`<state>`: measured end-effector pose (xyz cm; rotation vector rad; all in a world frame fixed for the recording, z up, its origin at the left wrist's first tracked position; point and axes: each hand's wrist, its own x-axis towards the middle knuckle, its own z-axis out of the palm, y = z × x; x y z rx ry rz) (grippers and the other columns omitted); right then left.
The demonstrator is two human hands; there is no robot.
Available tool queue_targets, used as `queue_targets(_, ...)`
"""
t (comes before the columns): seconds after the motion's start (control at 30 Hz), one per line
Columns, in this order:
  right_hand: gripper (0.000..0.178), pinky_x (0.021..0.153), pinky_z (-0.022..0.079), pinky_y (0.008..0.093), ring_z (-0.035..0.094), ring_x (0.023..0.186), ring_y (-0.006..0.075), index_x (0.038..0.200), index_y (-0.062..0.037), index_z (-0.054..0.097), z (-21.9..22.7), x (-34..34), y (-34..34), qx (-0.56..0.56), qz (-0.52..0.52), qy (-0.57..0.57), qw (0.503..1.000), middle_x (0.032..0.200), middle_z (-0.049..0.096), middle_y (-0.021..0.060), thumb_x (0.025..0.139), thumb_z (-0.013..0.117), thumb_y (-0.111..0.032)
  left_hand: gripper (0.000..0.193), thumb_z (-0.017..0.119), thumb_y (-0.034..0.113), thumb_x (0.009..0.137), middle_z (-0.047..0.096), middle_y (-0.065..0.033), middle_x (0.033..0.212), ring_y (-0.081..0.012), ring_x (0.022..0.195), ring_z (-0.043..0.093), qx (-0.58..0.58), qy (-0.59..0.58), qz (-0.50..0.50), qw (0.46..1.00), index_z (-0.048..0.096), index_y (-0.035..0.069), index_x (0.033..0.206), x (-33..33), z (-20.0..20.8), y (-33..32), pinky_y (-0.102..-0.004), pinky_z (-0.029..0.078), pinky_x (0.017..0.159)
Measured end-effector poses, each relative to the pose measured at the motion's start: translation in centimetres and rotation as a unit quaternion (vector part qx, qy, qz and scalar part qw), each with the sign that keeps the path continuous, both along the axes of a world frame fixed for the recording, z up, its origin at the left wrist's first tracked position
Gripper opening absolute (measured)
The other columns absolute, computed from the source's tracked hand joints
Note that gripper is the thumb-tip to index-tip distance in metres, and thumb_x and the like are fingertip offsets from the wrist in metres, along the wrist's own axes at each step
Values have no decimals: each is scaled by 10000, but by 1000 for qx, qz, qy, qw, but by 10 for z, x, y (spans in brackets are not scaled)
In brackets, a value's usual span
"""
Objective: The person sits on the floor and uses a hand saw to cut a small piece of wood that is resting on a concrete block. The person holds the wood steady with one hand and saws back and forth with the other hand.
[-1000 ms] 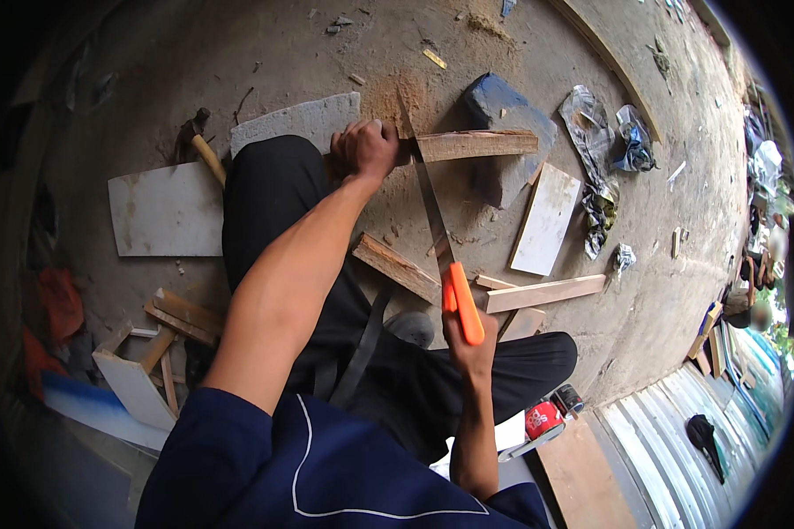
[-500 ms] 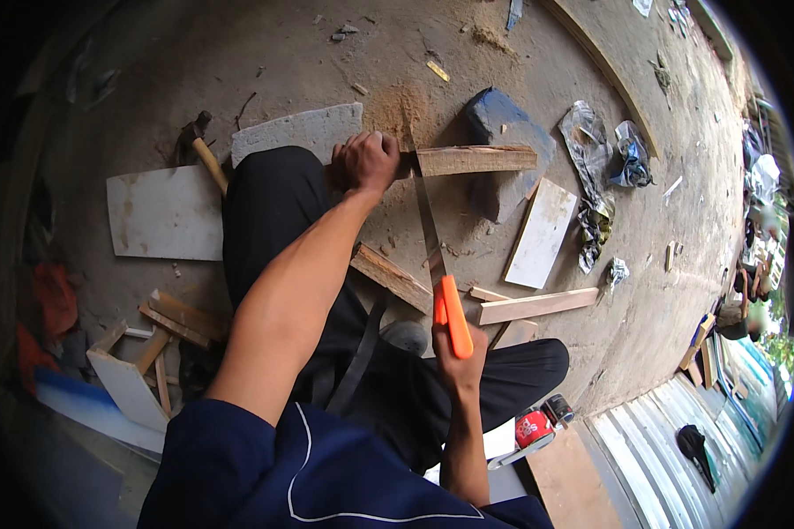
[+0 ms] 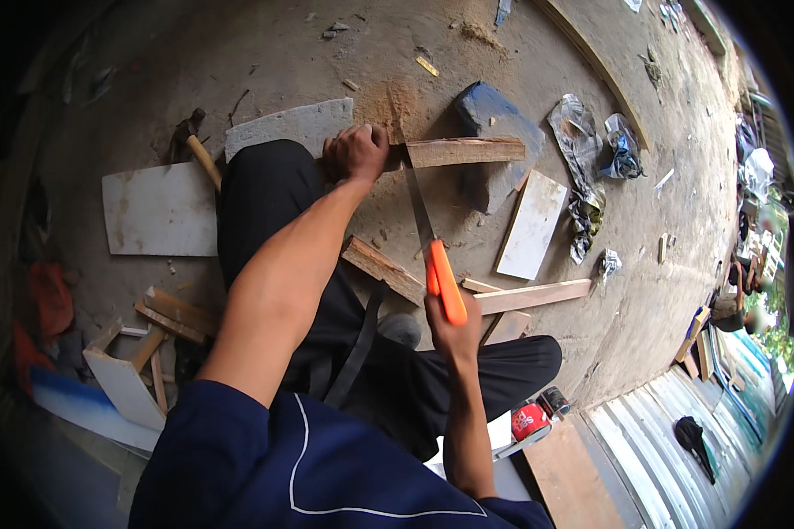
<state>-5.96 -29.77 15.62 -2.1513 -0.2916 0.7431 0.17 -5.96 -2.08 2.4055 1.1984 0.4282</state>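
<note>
some sawdust (image 3: 408,99) streaks the floor (image 3: 626,256) by the saw (image 3: 421,208); corrugated sheeting (image 3: 655,438) lower right.

Bare left hand (image 3: 357,153) clenched, bare left arm (image 3: 282,291) stretched forward, bare right hand (image 3: 455,331) curled tight, bare right forearm (image 3: 467,414) pointing forward

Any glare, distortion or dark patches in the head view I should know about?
All in the head view: the corners go dark; the long wooden strip at upper right bows, probably lens distortion; the corrugated metal sheet at lower right shines brightly; the handsaw's orange handle reads clearly.
</note>
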Motion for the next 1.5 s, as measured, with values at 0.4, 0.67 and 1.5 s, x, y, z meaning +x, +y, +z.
queue_targets(0.4, 179, 514, 420, 363, 536, 503, 342, 722, 18, 581, 11, -14, -4, 2, 19, -34, 999, 590, 528, 203, 766, 630, -148, 316, 506, 309, 815, 641, -117, 731, -325, 736, 616, 4, -2, -15, 1000, 614, 77, 630, -1, -3, 0, -454, 425, 665)
queue_targets(0.67, 214, 511, 404, 380, 521, 500, 344, 706, 22, 569, 1, -5, 0, 0, 18, -13, 1000, 591, 526, 209, 767, 644, -170, 258, 530, 256, 794, 644, -83, 738, -283, 754, 614, -6, 39, 2, 999, 625, 94, 617, 0, 3, 2, -441, 394, 685)
queue_targets(1.5, 142, 507, 424, 340, 529, 482, 314, 756, 9, 601, 43, -5, -16, -21, 28, -1, 999, 581, 548, 172, 760, 659, -120, 271, 539, 279, 783, 635, -119, 704, -332, 688, 609, 36, -19, -15, 999, 612, 71, 625, -1, -5, 3, -456, 444, 635)
